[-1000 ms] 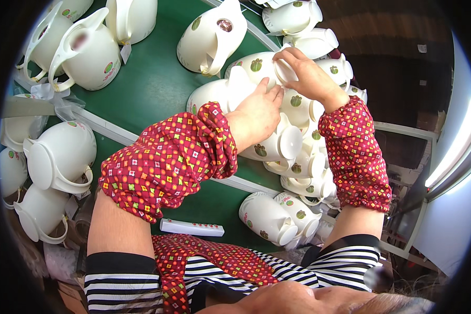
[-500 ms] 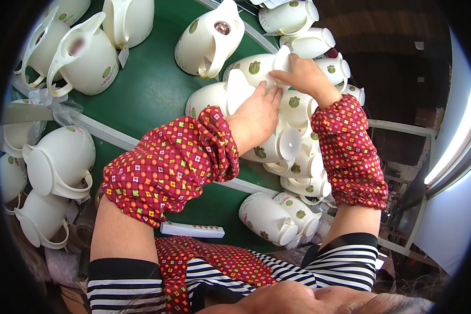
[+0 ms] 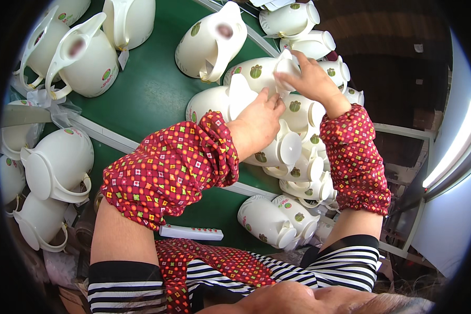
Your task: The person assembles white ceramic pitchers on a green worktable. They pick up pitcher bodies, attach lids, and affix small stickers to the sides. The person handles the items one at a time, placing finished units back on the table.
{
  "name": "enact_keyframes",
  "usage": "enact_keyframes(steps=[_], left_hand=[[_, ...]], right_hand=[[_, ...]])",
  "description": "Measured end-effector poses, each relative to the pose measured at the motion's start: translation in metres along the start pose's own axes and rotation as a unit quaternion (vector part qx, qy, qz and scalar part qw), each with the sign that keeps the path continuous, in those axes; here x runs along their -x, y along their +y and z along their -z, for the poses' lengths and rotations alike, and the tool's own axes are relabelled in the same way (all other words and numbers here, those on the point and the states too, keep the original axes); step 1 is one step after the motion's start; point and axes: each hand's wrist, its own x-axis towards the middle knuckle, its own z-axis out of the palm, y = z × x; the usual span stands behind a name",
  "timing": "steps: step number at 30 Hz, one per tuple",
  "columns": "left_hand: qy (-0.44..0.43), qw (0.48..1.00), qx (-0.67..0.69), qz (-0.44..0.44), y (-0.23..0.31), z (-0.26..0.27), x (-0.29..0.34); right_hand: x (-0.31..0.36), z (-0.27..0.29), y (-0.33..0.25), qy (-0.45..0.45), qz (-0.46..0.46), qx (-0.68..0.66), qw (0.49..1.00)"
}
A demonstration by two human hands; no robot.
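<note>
A cream jug [image 3: 254, 70] with a green printed motif lies tilted on the green table, its white top pointing right. My right hand [image 3: 311, 81] is closed round that top, thumb on the near side. My left hand [image 3: 259, 120] is just below it, fingers bent and together at the jug's near side; what the fingertips hold is hidden. Left of this hand is another cream jug [image 3: 209, 102] with a white top [image 3: 240, 94], partly covered by the wrist. Beyond them stands a jug with an open top [image 3: 201, 49], a reddish shine inside its mouth.
Several more jugs [image 3: 298, 107] crowd the table's right side, and a pair [image 3: 267, 222] lies near me. More jugs [image 3: 91, 63] stand at the far left, others [image 3: 60, 162] beside the rail [image 3: 104, 136]. A long white box [image 3: 191, 232] lies close to my body.
My right hand has shifted slightly right and nearer to me, still on the jug's top. My left fingers have bent more. The view has shifted a little.
</note>
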Motion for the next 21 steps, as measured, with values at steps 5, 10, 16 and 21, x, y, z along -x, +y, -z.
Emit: enact_keyframes(steps=[5, 10, 16, 21], left_hand=[[0.002, 1.0, -0.001, -0.007, 0.0, 0.001, -0.002], [-0.002, 1.0, -0.007, -0.021, -0.001, 0.002, 0.002], [0.009, 1.0, 0.002, -0.016, 0.001, -0.004, 0.001], [-0.001, 1.0, -0.004, -0.013, 0.001, -0.001, 0.002]], right_hand=[[-0.011, 0.003, -0.017, -0.03, -0.06, 0.056, 0.996], [0.0, 0.003, 0.007, 0.002, 0.138, -0.003, 0.99], [-0.003, 0.003, 0.02, -0.038, 0.216, 0.025, 0.975], [-0.011, 0.0, 0.008, -0.056, 0.009, 0.082, 0.995]])
